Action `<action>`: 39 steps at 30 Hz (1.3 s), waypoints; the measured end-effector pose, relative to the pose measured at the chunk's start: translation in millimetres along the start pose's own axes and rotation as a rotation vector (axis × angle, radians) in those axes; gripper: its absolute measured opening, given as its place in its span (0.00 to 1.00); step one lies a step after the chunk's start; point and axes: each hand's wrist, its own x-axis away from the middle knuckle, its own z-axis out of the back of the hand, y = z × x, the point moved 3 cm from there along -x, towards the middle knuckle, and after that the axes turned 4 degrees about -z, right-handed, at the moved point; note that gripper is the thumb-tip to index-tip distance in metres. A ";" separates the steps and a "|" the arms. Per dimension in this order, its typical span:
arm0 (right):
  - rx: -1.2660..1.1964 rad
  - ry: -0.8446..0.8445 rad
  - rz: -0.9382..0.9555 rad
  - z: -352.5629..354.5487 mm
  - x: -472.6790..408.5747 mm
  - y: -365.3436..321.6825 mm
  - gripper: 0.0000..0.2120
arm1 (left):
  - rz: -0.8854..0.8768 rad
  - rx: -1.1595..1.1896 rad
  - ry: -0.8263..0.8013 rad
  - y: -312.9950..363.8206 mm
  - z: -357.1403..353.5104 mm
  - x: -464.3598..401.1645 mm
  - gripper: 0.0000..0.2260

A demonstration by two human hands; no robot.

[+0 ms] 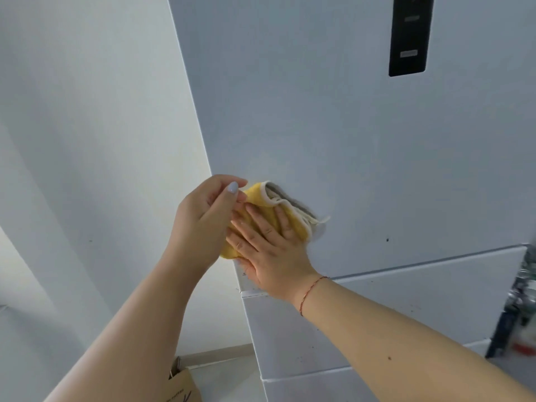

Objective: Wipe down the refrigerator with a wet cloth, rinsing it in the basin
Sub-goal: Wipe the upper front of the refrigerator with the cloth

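While the right hand presses the yellow cloth flat-fingered against the refrigerator door, the left hand pinches the cloth's edge.

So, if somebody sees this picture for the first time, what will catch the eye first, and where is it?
The yellow cloth stands out at the centre, against the pale refrigerator door near its left edge. The right hand presses it flat with straight fingers, while the left hand pinches its upper left part. A dark control panel sits on the door at the upper right.
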 end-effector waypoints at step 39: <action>-0.010 0.136 -0.733 -12.4 68.1 26.4 0.27 | 0.060 0.068 -0.029 -28.8 -5.2 27.4 0.12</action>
